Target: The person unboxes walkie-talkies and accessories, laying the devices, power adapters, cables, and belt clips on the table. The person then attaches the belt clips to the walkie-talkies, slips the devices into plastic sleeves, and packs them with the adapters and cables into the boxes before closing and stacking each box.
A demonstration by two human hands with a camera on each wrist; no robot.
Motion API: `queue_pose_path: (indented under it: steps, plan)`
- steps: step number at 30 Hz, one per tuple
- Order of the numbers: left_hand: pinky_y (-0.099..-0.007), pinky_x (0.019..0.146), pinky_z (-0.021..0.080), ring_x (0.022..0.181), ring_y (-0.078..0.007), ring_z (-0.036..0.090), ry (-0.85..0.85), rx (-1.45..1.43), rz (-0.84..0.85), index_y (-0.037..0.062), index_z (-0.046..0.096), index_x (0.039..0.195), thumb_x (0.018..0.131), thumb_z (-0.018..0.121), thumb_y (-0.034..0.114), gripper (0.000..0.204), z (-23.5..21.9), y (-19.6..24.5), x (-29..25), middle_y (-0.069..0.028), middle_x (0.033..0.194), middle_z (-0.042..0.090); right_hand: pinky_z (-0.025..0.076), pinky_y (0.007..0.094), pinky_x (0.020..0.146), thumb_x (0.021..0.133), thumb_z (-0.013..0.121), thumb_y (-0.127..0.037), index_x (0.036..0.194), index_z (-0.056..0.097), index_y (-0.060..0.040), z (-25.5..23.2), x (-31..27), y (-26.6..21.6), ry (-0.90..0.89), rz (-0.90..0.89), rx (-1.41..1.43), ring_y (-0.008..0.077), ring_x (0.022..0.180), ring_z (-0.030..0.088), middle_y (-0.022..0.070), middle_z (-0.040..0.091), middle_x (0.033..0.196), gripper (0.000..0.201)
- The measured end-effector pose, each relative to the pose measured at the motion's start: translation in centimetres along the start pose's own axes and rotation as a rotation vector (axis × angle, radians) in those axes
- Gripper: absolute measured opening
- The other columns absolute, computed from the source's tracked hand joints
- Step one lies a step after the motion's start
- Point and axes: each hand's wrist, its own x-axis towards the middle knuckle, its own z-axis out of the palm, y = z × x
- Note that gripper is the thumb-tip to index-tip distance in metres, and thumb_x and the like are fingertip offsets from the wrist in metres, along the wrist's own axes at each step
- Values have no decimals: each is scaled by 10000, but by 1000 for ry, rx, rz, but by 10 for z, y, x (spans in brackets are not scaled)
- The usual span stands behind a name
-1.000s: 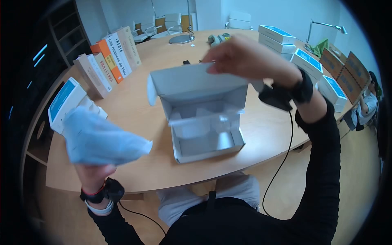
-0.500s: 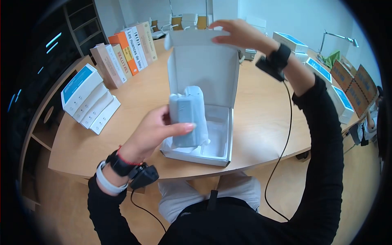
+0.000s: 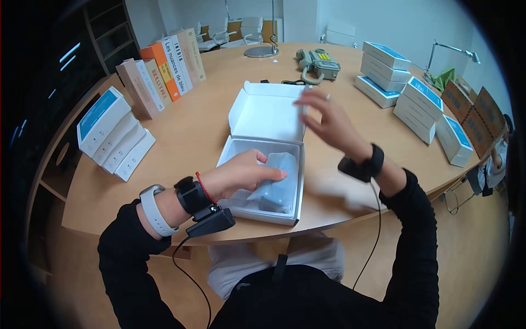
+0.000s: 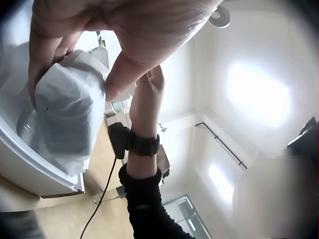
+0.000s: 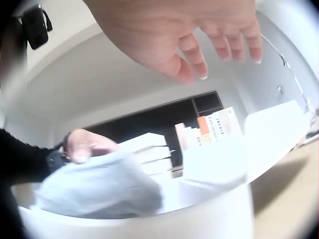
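A package in cloudy white wrapping (image 3: 279, 181) sits tilted inside an open white box (image 3: 300, 189). My left hand (image 3: 238, 172) grips it with the thumb on top. The left wrist view shows the thumb and fingers on either side of the wrapping (image 4: 70, 109). A white inner tray (image 3: 235, 147) lines the box, and the lid (image 3: 266, 115) leans back on the far side. My right hand (image 3: 331, 122) hovers at the lid's right edge, fingers loosely bent. Nothing is in that hand (image 5: 184, 35) in the right wrist view.
Stacked white boxes (image 3: 118, 131) with blue tops stand at the left, beside a row of books (image 3: 164, 71). More box stacks (image 3: 419, 107) stand at the right. Farther back are a telephone (image 3: 320, 64) and a lamp base (image 3: 262, 51). A cable (image 3: 373, 241) hangs from my right wrist.
My left hand has carried the wrapped package from the left, over the box, and down into it. The lid has swung back, and my right hand has come lower beside it.
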Motion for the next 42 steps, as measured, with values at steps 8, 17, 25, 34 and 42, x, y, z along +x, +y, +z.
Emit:
queue_pose_path:
  steps: [8, 17, 25, 34, 42]
  plan:
    - [-263, 535, 427, 592, -118, 562, 21, 514, 60, -85, 381, 1167, 798, 637, 246, 558, 14, 5, 6, -80, 701, 579, 419, 407, 909, 729, 708, -453, 1292, 422, -18, 29, -69, -45, -452, -190, 36, 393, 1072, 505, 255, 469, 1234, 766]
    - [-255, 602, 439, 655, -99, 515, 63, 256, -27, -17, 356, 1249, 858, 589, 210, 509, 14, 8, -7, -51, 779, 542, 381, 413, 968, 618, 779, -489, 1317, 329, 12, 40, -67, -50, -346, -113, 57, 403, 1149, 434, 251, 374, 1292, 971]
    - [-236, 618, 440, 677, -80, 493, -12, -11, -13, 16, 388, 1260, 889, 574, 233, 469, 3, -6, -6, -25, 801, 536, 435, 406, 895, 575, 761, -404, 1221, 451, -12, 43, -54, -57, -384, -112, 68, 404, 1019, 505, 267, 447, 1180, 818]
    - [-394, 639, 483, 691, -315, 589, 643, 1020, 870, 33, 583, 957, 807, 598, 174, 207, -11, -21, -34, -134, 700, 574, 454, 387, 849, 568, 767, -386, 1112, 510, 29, 34, -37, -61, -695, -9, -155, 367, 973, 525, 226, 490, 1110, 731]
    - [-386, 795, 455, 934, -307, 536, 512, 1043, 875, 32, 597, 952, 792, 607, 152, 200, -74, -69, 24, -161, 975, 531, 454, 380, 778, 543, 811, -404, 1038, 497, 72, 40, -44, -58, -695, -197, -316, 339, 909, 542, 215, 533, 1001, 755]
